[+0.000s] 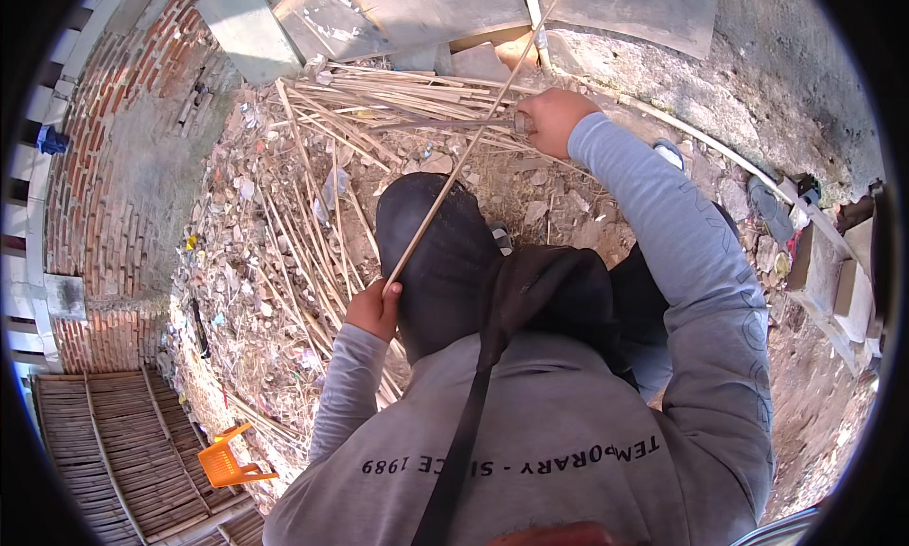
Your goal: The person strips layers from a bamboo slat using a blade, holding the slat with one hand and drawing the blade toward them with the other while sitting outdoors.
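Note:
My left hand (375, 309) is closed around the lower end of a long, thin bamboo strip (437, 197). The strip slants up and to the right across my dark-covered knee (431, 252). My right hand (559, 122) grips the handle of a long-bladed knife (436, 125), its narrow blade pointing left. Blade and strip cross just left of the handle; whether they touch I cannot tell. Beyond the knife lies a pile of cut bamboo strips (379, 91), and more loose strips (308, 229) are scattered on the ground left of my knee.
Rubble and litter (232, 252) cover the ground. Flat boards (407, 20) lean at the far side by a rough wall. An orange plastic chair (227, 459) stands at lower left, near a bamboo slat panel (114, 451). Several grey blocks (838, 271) are at the right.

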`<control>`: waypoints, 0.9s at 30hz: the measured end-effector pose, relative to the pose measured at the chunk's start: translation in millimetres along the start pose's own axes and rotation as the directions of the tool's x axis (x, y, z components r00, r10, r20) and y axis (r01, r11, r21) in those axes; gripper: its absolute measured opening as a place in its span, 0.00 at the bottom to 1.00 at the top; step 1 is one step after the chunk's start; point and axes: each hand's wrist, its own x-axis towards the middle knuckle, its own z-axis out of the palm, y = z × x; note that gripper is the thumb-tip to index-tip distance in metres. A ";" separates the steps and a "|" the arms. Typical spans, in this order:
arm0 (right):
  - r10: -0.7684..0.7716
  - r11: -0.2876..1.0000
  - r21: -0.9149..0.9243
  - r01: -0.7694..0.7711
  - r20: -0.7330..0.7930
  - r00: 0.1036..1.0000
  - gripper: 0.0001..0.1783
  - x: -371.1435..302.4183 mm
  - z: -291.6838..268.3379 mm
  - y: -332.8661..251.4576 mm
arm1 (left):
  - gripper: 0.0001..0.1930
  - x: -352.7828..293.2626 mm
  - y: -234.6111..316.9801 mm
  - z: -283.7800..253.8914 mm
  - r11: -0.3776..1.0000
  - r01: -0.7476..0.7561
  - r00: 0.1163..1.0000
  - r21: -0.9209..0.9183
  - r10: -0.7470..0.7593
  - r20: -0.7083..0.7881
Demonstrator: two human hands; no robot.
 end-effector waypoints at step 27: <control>-0.117 0.991 -0.074 0.115 -0.028 0.993 0.18 -4.1 -1.8 -11.7 | 0.23 -1.5 2.6 11.8 0.998 -0.052 0.991 0.037 0.057 -0.124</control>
